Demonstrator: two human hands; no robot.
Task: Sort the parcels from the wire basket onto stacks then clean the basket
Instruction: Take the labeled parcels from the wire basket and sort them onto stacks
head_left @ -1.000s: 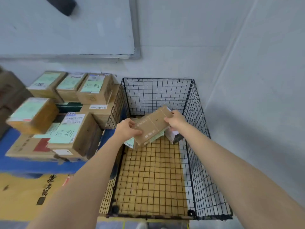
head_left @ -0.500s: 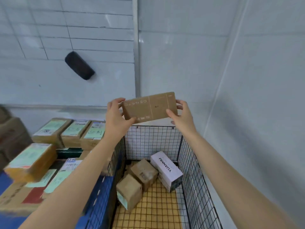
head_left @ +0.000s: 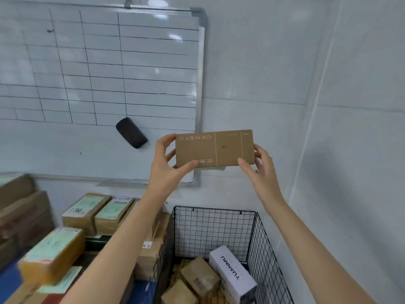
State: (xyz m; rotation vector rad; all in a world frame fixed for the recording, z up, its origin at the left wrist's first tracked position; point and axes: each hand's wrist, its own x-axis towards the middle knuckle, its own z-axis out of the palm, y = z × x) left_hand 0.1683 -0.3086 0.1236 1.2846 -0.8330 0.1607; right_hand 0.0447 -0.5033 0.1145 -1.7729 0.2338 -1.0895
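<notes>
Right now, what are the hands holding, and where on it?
A flat brown cardboard box, left hand at its left end, right hand at its right end.

One head-worn wide-angle camera faces forward at the whiteboard (head_left: 98,73), wire basket (head_left: 214,229) low in frame.

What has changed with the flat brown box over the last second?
The left hand and right hand lifted the flat brown box out of the wire basket and raised it, now level, before the whiteboard. Both kept gripping its ends throughout. The white box and brown parcels in the basket, and the stacks at the left, stayed put.
</notes>
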